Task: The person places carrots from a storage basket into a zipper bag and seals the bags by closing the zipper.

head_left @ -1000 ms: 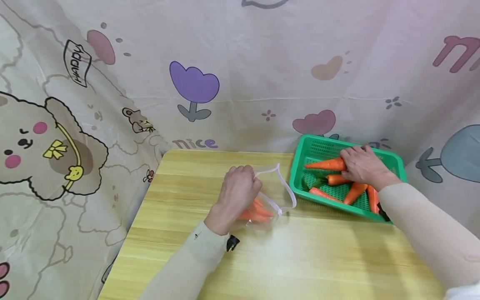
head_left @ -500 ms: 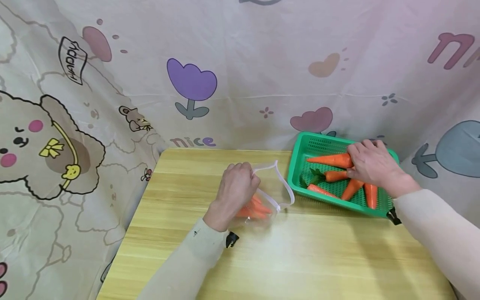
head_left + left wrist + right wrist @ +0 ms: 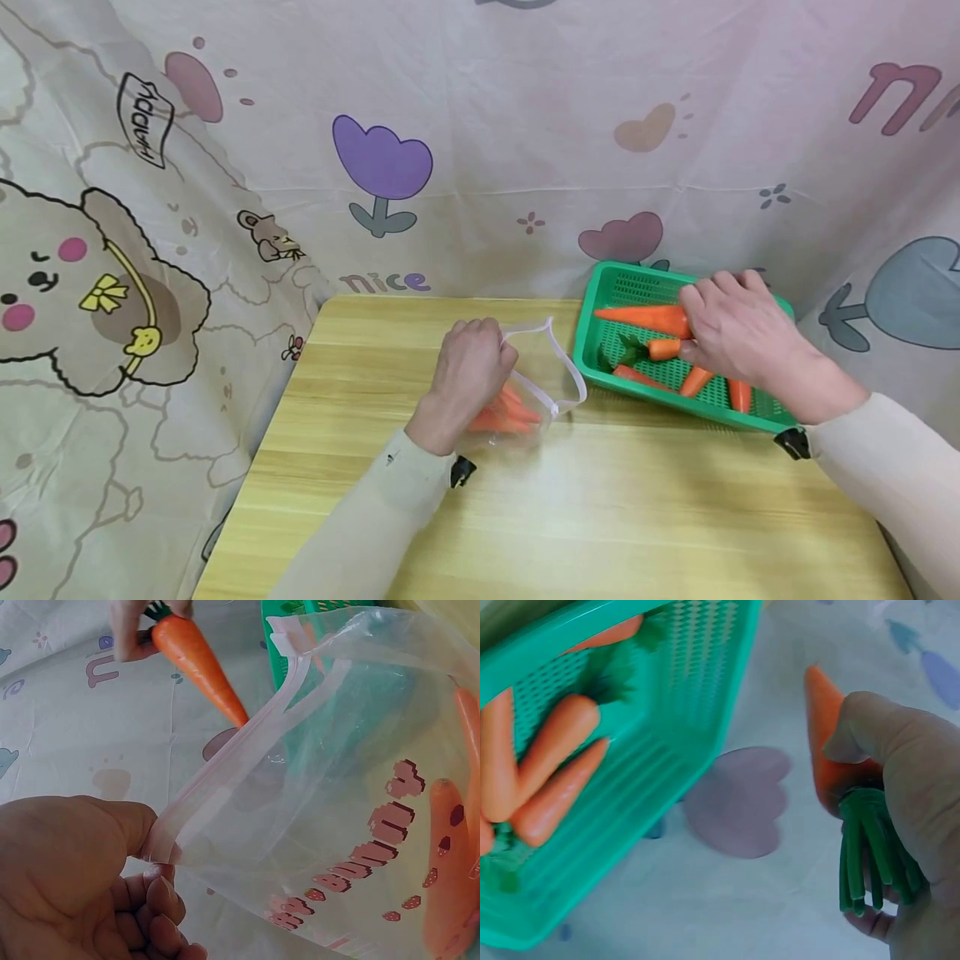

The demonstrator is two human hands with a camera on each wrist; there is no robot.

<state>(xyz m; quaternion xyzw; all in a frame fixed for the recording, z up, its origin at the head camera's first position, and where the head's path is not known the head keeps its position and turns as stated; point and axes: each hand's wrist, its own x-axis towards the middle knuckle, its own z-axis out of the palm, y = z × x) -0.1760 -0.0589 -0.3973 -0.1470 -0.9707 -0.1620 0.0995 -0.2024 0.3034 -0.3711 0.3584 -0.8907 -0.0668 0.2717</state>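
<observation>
My left hand (image 3: pixel 468 371) pinches the zip edge of a clear zip bag (image 3: pixel 322 802) between thumb and fingers. The bag's mouth stands open toward the basket, and several carrots (image 3: pixel 446 870) lie inside it; pink lettering is printed on its side. My right hand (image 3: pixel 750 333) grips a carrot (image 3: pixel 637 317) near its leafy end, with the tip pointing left. In the right wrist view, the green stems (image 3: pixel 870 840) of that carrot hang under the thumb. Below this hand is a green plastic basket (image 3: pixel 675 406) with several more carrots (image 3: pixel 559 742) lying in it.
Bag and basket stand on a wood-grain table (image 3: pixel 615 517), with the basket at the back right. A printed cloth (image 3: pixel 480 150) hangs behind the table and along its left side. Both wrists carry a small black fitting (image 3: pixel 462 472).
My right hand has lifted the carrot within the basket area, its tip shifting slightly left. The left hand keeps its hold on the bag.
</observation>
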